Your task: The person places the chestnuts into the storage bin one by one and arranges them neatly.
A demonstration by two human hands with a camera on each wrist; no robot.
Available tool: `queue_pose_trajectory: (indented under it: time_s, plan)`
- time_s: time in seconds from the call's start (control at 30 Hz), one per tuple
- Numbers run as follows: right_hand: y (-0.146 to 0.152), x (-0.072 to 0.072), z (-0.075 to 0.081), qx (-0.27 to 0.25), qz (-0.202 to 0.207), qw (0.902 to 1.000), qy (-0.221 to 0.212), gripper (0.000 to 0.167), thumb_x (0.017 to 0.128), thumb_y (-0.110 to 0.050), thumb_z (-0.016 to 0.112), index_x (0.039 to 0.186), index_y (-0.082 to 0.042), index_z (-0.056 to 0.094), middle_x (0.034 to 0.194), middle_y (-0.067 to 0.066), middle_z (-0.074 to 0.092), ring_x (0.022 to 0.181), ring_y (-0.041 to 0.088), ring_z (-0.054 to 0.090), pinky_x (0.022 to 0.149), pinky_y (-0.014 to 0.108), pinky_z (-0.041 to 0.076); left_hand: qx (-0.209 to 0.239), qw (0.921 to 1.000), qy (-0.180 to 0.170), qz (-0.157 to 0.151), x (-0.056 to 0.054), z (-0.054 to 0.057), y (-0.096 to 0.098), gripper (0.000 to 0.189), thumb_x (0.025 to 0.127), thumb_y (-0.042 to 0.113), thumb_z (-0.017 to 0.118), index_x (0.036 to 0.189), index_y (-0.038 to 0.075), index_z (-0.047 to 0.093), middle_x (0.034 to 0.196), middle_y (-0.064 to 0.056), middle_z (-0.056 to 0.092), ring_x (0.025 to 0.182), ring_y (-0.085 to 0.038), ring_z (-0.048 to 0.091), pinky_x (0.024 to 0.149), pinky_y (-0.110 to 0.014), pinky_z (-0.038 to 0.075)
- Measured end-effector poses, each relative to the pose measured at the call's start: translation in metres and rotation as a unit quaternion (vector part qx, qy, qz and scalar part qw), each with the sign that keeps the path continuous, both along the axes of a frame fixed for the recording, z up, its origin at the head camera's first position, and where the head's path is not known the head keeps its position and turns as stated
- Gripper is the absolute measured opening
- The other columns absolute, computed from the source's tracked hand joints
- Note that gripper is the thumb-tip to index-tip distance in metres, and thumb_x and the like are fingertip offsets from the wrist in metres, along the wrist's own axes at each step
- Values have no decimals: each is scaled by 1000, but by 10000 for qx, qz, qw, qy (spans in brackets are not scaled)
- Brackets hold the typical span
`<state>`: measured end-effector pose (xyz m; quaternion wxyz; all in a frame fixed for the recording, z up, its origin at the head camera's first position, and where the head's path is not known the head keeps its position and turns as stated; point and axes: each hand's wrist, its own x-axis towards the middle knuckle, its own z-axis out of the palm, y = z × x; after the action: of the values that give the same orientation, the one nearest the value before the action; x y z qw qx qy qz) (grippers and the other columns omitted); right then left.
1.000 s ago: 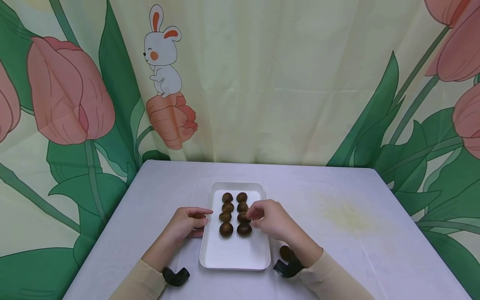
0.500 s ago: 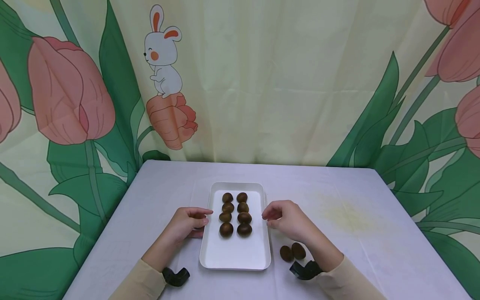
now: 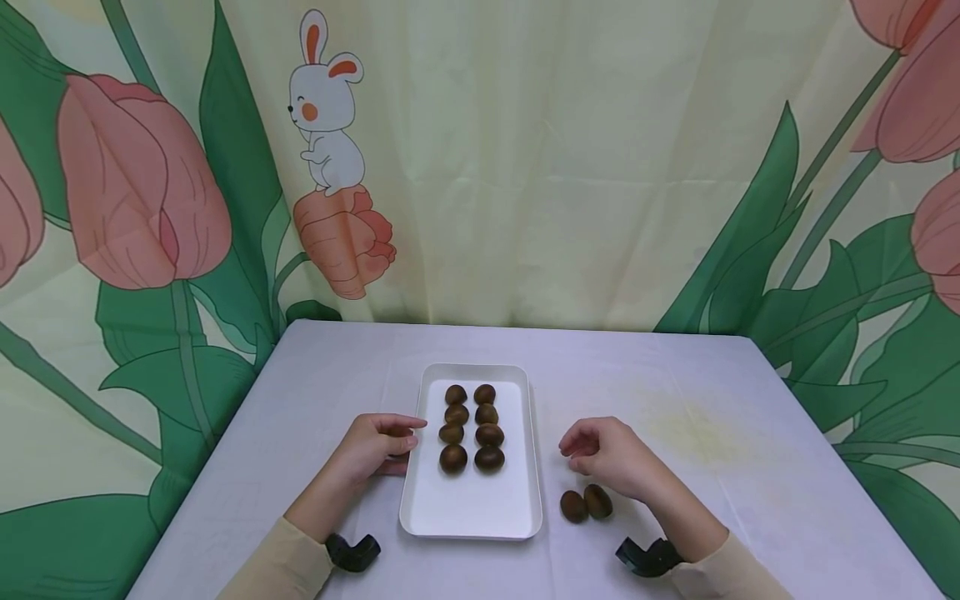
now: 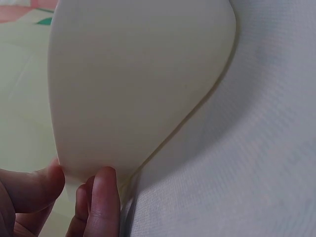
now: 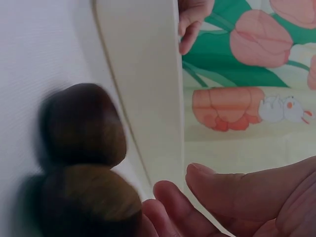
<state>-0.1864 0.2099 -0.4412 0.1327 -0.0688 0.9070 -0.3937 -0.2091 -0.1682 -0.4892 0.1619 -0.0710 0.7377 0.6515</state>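
Observation:
Brown chestnuts (image 3: 453,459) sit in two columns on a white rectangular tray (image 3: 471,515). At the tray's left side is my left hand (image 3: 375,443), its fingertips resting against the outer wall; the left wrist view shows thumb and fingers (image 4: 103,197) at that wall (image 4: 138,89). My right hand (image 3: 607,450) hovers right of the tray, holding nothing, with loosely bent fingers and thumb apart. Just below it, a pair of chestnuts (image 3: 586,503) lies side by side on the table, large and blurred in the right wrist view as dark chestnuts (image 5: 86,126).
A white cloth covers the table (image 3: 337,358), with a faint yellowish stain (image 3: 697,429) at the right. Behind it hangs a curtain (image 3: 525,167) printed with tulips and a rabbit. Black wrist devices (image 3: 352,553) are on both forearms.
My right hand has drawn away from the chestnuts on the tray, moving right, uncovering the pair on the table. The left hand stays at the tray's side.

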Motion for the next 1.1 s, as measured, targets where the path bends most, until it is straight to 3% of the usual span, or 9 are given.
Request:
queue_pose_trajectory:
  time_s: [0.47,0.8,1.1]
  plan:
    - [35,16,-6,87,346,9992,-205,22,83,-2,86,102,-7,76,92,2,75,85,17,66,72,25,53,-48,10000,6,-14,1,1,0,32,96,2,77,128,2,78,110,-16,78,82,-18,77,68,-36,68]
    - [38,23,-10,-141,393,9974,-594,23,84,1,84,104,-4,74,93,4,75,83,19,67,70,27,55,-62,10000,4,18,1,2,1,32,96,2,77,128,3,78,112,-17,77,83,-18,77,69,-36,68]
    - [42,27,-14,-500,695,9933,-775,20,84,3,81,103,-2,74,89,6,69,79,21,64,62,28,59,-27,9999,-56,136,1,0,1,30,96,0,76,126,3,79,110,-15,77,83,-19,77,70,-38,69]
